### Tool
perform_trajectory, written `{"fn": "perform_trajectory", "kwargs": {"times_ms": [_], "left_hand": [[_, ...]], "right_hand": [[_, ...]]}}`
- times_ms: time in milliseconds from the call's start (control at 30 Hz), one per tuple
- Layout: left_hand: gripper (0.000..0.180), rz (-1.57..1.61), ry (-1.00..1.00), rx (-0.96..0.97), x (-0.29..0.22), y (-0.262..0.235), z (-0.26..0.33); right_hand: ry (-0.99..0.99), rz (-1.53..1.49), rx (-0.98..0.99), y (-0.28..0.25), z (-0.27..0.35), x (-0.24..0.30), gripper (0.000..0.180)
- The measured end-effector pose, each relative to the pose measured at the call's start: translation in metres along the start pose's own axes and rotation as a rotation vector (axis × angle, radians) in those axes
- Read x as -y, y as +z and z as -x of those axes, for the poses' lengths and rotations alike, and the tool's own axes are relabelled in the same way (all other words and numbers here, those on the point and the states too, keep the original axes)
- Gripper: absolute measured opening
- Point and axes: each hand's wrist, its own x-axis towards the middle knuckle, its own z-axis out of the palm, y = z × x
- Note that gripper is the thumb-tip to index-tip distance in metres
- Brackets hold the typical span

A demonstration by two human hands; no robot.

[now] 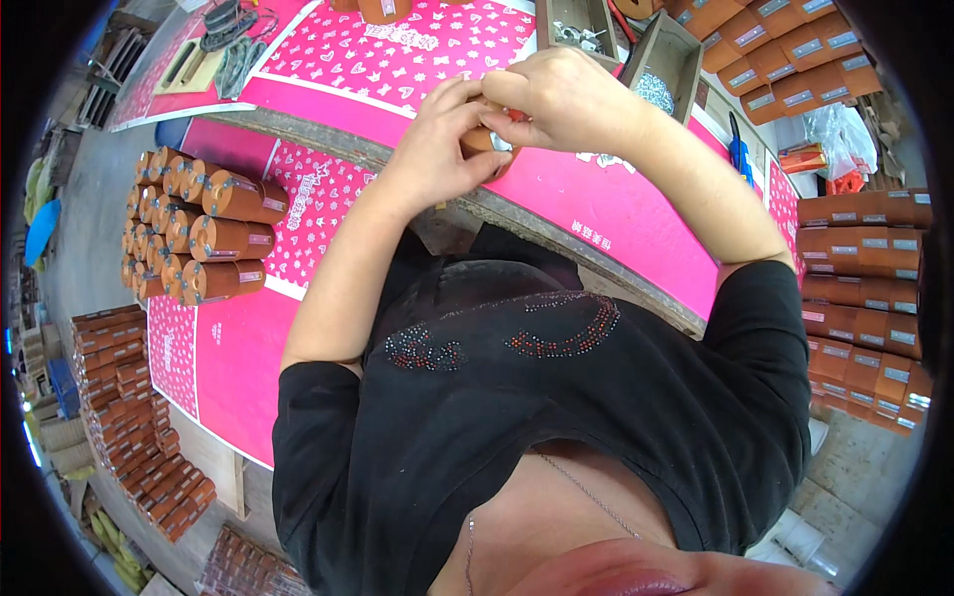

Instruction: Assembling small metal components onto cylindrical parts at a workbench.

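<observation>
Over the near edge of the pink-covered table, both my hands meet at a small orange-brown cylinder, mostly hidden by my fingers. A silvery metal piece shows on it. My left hand is closed round the cylinder, thumb on the near side and fingers at the far side. Against its top, my right hand is closed in a pinch. A spot of red shows beneath the right fingers. What the right fingertips pinch is hidden.
Finished-looking orange-brown cylinders are stacked at left. Beyond my right hand stand wooden trays with small metal parts. A blue-handled tool lies right. More brown cylinders pile up at far right. Cloth lies at back left.
</observation>
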Motion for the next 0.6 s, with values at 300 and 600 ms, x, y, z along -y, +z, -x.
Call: {"fn": "perform_trajectory", "kwargs": {"times_ms": [300,600], "left_hand": [[0.034,-0.413,0.047,-0.025,-0.004,-0.011,0.007],[0.033,-0.508,-0.224,-0.233,-0.013,0.011,-0.006]], "right_hand": [[0.719,-0.364,-0.603,-0.011,0.045,-0.002,0.019],[0.951,-1.296,-0.910,0.029,0.061,-0.003,0.016]]}}
